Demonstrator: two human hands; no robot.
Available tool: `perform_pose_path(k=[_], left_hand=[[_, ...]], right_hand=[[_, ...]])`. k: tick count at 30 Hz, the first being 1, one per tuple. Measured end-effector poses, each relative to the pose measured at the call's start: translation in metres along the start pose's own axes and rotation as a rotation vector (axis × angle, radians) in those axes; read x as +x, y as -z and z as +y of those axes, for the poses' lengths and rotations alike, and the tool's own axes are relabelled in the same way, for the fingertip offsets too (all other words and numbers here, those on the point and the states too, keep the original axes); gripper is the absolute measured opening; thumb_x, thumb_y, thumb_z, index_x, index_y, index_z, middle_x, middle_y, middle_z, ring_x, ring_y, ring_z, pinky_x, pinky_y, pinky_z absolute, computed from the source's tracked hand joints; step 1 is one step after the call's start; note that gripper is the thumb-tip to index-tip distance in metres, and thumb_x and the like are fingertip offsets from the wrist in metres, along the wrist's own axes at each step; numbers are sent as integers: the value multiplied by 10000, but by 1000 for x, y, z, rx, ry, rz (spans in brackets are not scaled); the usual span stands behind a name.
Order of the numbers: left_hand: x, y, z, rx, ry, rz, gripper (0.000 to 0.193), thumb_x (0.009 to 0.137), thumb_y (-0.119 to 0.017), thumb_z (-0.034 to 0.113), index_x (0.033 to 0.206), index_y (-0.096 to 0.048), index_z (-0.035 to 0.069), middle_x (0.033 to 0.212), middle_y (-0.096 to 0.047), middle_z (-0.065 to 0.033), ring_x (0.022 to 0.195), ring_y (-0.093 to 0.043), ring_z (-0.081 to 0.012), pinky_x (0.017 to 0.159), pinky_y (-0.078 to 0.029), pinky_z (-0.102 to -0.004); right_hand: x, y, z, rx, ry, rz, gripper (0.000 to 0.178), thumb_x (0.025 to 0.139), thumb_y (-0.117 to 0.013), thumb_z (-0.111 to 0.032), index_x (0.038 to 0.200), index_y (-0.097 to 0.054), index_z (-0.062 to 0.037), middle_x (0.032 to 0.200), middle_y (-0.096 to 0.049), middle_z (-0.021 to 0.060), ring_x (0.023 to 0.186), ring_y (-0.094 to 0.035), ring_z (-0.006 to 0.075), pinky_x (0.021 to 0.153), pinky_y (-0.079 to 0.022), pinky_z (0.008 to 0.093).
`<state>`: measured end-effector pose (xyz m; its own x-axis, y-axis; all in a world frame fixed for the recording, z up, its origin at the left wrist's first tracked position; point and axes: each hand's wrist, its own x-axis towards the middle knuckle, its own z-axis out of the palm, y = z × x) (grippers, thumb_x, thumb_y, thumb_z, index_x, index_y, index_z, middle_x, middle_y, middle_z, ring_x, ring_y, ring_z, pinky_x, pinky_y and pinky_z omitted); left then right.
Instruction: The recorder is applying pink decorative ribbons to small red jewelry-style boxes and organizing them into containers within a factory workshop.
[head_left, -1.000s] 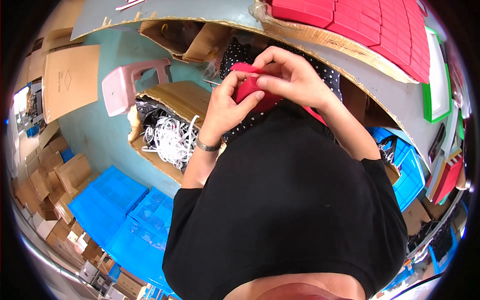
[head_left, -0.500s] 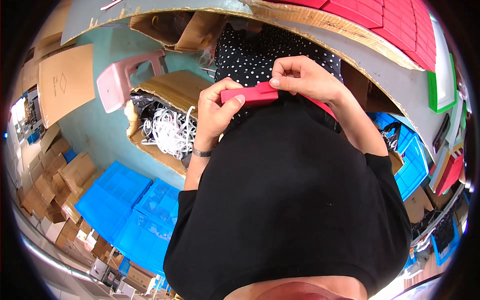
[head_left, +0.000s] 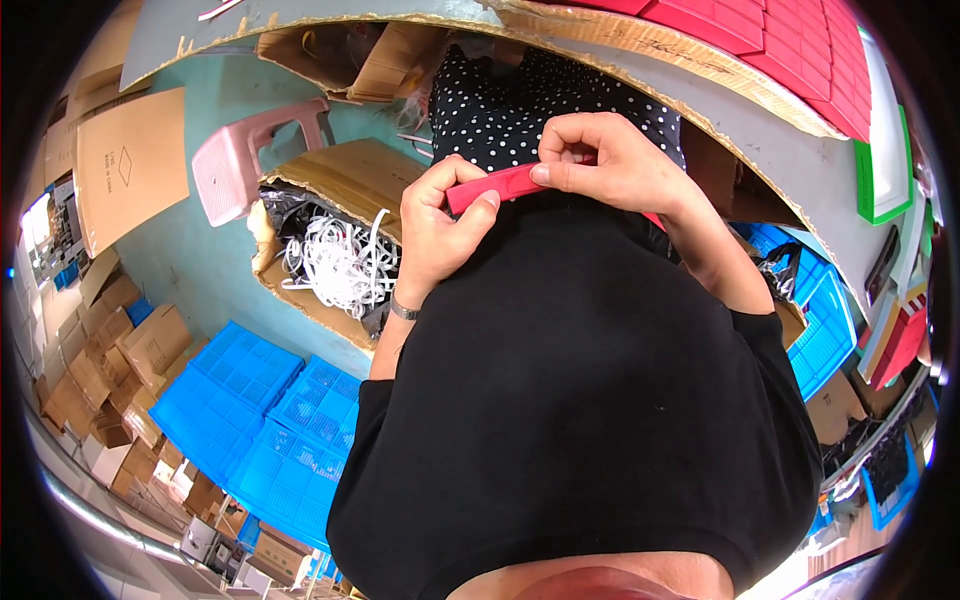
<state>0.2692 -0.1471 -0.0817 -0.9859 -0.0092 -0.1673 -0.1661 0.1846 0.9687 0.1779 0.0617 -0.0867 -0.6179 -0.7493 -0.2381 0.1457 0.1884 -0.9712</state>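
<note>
Across my lap, both hands hold a narrow, flat-sided red box (head_left: pixel 512 183). My left hand (head_left: pixel 440 218) grips its left end, with the thumb on the near face and the fingers behind. At the right part, my right hand (head_left: pixel 615 165) pinches it between thumb and curled fingers, which hide that end. A bit of red (head_left: pixel 654 219) shows below my right wrist; I cannot tell whether it belongs to the same piece. Under the hands lies black cloth with white dots (head_left: pixel 490 125).
Ahead is a grey table (head_left: pixel 700 95) with cardboard along its edge and rows of red boxes (head_left: pixel 760 40) at right. On the left stand a carton of white strips (head_left: pixel 340 262), a pink stool (head_left: pixel 225 170) and blue crates (head_left: pixel 250 420). Another blue crate (head_left: pixel 825 325) is at right.
My right hand has moved slightly left along the red box and now covers its right end. The raised red flap or strip seen there before has been pressed down or hidden.
</note>
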Motion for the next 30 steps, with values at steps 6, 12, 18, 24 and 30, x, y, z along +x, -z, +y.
perform_pose_path(k=[6,12,18,24,30], left_hand=[[0,-5,3,38,-31,33,70,735,-636,32,746,-572,5,668,-525,-9,610,-468,-78,571,-384,-236],[-2,-5,1,102,-53,35,78,735,-640,38,733,-568,7,671,-529,-11,610,-472,-81,571,-387,-239],[-1,-11,5,107,-6,91,188,758,-724,93,704,-565,9,633,-519,-5,597,-471,-87,567,-390,-242],[-1,-9,0,127,19,147,216,746,-746,81,664,-557,19,616,-522,-8,598,-472,-102,576,-399,-257],[7,12,10,433,-305,325,231,689,-749,46,620,-528,50,594,-502,-38,615,-467,-191,633,-390,-308]], right_hand=[[1,0,2,-31,12,9,165,848,-677,-149,766,-586,-38,650,-502,-47,613,-421,30,536,-343,215],[1,-1,4,-47,-7,27,210,808,-705,-218,770,-606,-37,605,-503,-16,594,-456,55,541,-381,242],[2,-2,3,-118,5,53,200,801,-698,-210,761,-612,-33,592,-515,2,569,-465,73,530,-387,250],[3,-3,0,-161,14,60,147,814,-690,-126,763,-599,-22,641,-528,-18,616,-462,44,544,-374,227],[0,2,-19,-128,55,56,371,786,-631,2,1141,-551,-65,1097,-602,67,670,-590,124,616,-482,256]])
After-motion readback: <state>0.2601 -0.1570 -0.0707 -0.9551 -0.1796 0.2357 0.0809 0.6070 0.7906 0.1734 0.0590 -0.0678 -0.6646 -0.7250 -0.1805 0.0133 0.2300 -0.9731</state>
